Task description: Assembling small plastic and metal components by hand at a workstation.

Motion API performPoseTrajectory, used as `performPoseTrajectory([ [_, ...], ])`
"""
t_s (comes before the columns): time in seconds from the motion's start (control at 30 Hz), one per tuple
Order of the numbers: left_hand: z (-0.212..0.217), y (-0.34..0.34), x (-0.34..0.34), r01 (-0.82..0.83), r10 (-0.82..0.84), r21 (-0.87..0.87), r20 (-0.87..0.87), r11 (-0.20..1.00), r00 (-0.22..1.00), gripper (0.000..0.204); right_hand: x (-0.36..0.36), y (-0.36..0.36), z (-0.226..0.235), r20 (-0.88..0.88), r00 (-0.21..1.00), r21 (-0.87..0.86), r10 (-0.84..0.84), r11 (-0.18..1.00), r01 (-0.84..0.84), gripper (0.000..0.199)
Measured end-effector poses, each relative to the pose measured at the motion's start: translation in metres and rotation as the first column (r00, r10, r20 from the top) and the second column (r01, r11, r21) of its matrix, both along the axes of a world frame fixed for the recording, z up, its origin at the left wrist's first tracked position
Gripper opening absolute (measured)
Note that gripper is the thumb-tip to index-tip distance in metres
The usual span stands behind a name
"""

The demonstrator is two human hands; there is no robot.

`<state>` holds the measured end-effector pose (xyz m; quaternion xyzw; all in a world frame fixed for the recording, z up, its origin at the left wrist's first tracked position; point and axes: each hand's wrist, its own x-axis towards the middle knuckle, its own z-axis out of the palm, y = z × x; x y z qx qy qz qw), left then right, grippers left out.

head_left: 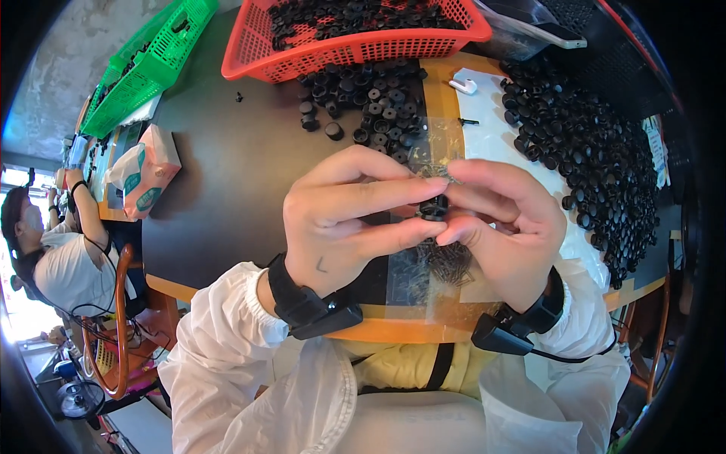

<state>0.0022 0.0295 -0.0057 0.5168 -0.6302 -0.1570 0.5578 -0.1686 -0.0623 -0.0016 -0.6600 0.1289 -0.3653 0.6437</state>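
My left hand [352, 200] and my right hand [507, 212] meet above the table, fingertips nearly touching. Between them a small black round plastic part [433, 206] is pinched by the thumb and fingers of my left hand. The thumb and fingers of my right hand close on its other side, and my fingers cover much of it. Below and behind the hands lies a heap of thin dark metal pins or screws [448, 263], too fine to tell which. Beyond my left hand spreads a pile of black round caps [386, 98] on the dark tabletop.
A red basket [363, 54] of black parts stands at the far edge. On white sheeting at right lies a large heap of black caps [590, 166]. A tissue pack [153, 175] and green basket [155, 64] are at left, where another person [68, 265] sits.
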Motion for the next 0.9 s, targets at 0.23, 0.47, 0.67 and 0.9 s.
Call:
performPoseTrajectory([
  [0.23,-0.003,0.002,0.001,0.045,-0.040,0.036,-0.123,0.998,0.992,0.032,0.000,0.000,0.003,-0.038,0.999,-0.183,-0.018,0.983,0.011,0.031],
  [0.47,-0.005,-0.004,0.006,0.052,-0.046,0.031,-0.165,0.998,0.985,0.029,0.003,-0.006,0.007,-0.065,0.997,-0.223,-0.040,0.974,0.025,0.033],
  [0.67,-0.016,-0.007,0.007,0.283,-0.237,0.051,-0.419,0.958,0.876,0.042,0.000,-0.023,0.010,-0.094,0.984,-0.644,-0.154,0.763,0.058,0.034],
  [0.9,-0.008,-0.010,0.019,0.013,0.008,0.106,-0.194,0.994,0.981,0.024,-0.037,-0.106,0.027,0.005,0.566,-0.944,-0.824,0.184,0.275,0.025],
])
